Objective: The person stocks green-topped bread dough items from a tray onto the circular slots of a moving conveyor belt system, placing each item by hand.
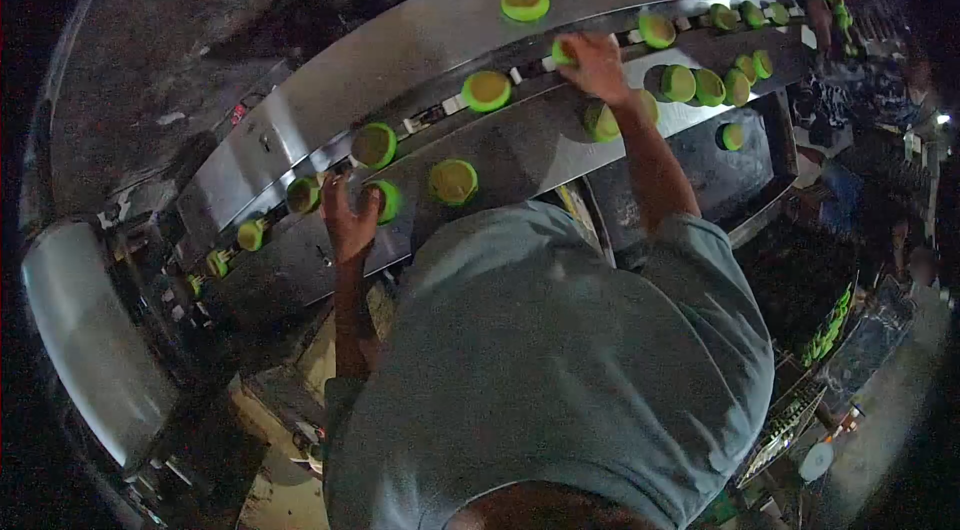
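Note:
My left hand (350,222) is over the near metal ledge, its fingers apart, between a green-rimmed round piece (304,195) on the conveyor and another round piece (385,201) at its right. Farther right, my right hand (597,68) is closed round a green round piece (565,52) at the conveyor track (430,117). More round pieces with brownish tops and bright green sides sit along the track, among them one (374,145) and another (487,91). One piece (453,181) lies on the near ledge between my hands. Beneath my right forearm several are partly hidden.
Behind the track, a wide curved metal plate (400,30) carries one round piece (525,2). Several pieces (709,87) stand on the near ledge at the right. Below them is a dark tray (680,195) with one piece (733,136). A rounded metal cover (90,330) is at the far left.

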